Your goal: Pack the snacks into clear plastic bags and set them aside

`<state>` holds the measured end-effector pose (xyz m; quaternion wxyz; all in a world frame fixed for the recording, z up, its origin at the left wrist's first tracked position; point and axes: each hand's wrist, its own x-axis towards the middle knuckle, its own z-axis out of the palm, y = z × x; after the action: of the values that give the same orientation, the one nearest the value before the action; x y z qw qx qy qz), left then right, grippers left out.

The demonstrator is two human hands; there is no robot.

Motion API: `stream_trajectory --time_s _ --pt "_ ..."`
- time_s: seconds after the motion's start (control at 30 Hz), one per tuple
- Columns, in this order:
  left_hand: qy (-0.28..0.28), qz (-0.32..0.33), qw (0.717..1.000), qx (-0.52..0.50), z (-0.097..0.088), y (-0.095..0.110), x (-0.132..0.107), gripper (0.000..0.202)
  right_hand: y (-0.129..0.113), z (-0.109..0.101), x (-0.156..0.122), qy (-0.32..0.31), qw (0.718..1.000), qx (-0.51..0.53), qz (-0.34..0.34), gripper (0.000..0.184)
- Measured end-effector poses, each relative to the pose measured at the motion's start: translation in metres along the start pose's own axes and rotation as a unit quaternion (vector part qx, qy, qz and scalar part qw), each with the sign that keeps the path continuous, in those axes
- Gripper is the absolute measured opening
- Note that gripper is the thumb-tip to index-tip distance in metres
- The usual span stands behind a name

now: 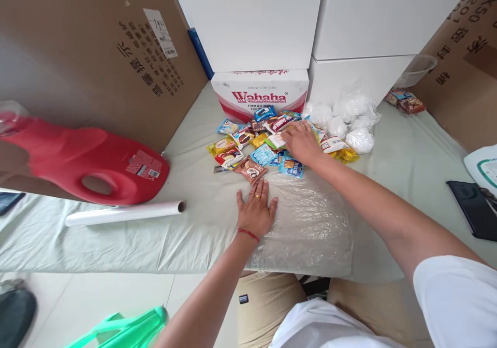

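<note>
Snack packets [264,155]: your 12 o'clock; likely light, crushable; pinch ends
Left hand [256,212]: splayed wide
Right hand [303,143]: over packets, can't tell grip

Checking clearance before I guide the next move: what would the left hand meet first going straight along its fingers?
Probably the brown snack packet, just ahead of the left hand. They look very close; whether they already touch is unclear from this view.
</note>
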<state>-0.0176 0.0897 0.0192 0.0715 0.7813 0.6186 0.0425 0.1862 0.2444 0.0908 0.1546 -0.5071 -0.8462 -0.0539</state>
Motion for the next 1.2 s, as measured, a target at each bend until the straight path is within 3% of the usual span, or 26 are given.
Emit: stream_trajectory --time_s 0.1,0.17,0.23,0.27,0.33,0.43,0.5,0.57,0.67,0.73,0.8,0.97,1.2 --pt "0.001 0.002 1.000 -0.014 0.000 0.001 -0.001 0.063 0.018 -0.014 0.011 0.103 0.988 0.089 0.071 0.031" --pt "0.005 0.002 1.000 -0.024 0.000 0.000 -0.001 0.063 0.030 -0.031 0.005 0.176 0.962 0.174 0.115 0.037" --pt "0.009 0.003 0.999 -0.031 0.000 -0.001 -0.001 0.063 0.038 -0.048 -0.012 0.180 0.929 0.285 0.156 0.042" --pt "0.011 0.003 0.999 -0.033 0.001 -0.001 -0.001 0.063 0.039 -0.055 -0.023 0.141 0.913 0.342 0.173 0.043" --pt "0.016 0.006 0.999 -0.035 0.002 -0.002 -0.001 0.063 0.033 -0.061 -0.050 -0.003 0.888 0.421 0.183 0.044" --pt "0.018 0.006 0.999 -0.032 0.003 -0.003 -0.001 0.061 0.009 -0.052 -0.091 -0.207 0.878 0.416 0.117 0.043" --pt "0.011 0.005 1.000 -0.029 0.003 -0.003 -0.001 0.060 -0.014 -0.039 -0.110 -0.267 0.878 0.395 0.048 0.042" --pt "0.003 0.003 1.000 -0.026 0.002 -0.002 0.000 0.059 -0.036 -0.027 -0.120 -0.285 0.885 0.368 -0.026 0.037" --pt "-0.001 -0.003 1.000 -0.023 0.000 -0.001 0.000 0.058 -0.057 -0.020 -0.126 -0.227 0.932 0.270 -0.089 0.035" --pt "0.000 -0.006 1.000 -0.022 0.000 -0.001 0.000 0.058 -0.062 -0.021 -0.131 -0.164 0.962 0.208 -0.066 0.037" --pt "-0.001 -0.005 1.000 -0.022 0.000 0.000 0.000 0.058 -0.063 -0.025 -0.141 -0.135 0.973 0.184 -0.032 0.038" --pt "0.005 0.000 1.000 -0.020 0.001 0.000 0.000 0.058 -0.067 -0.028 -0.175 -0.185 0.972 0.138 -0.035 0.050" --pt "0.007 0.002 1.000 -0.016 0.001 0.000 0.000 0.058 -0.066 -0.032 -0.187 -0.203 0.976 0.085 -0.002 0.041"
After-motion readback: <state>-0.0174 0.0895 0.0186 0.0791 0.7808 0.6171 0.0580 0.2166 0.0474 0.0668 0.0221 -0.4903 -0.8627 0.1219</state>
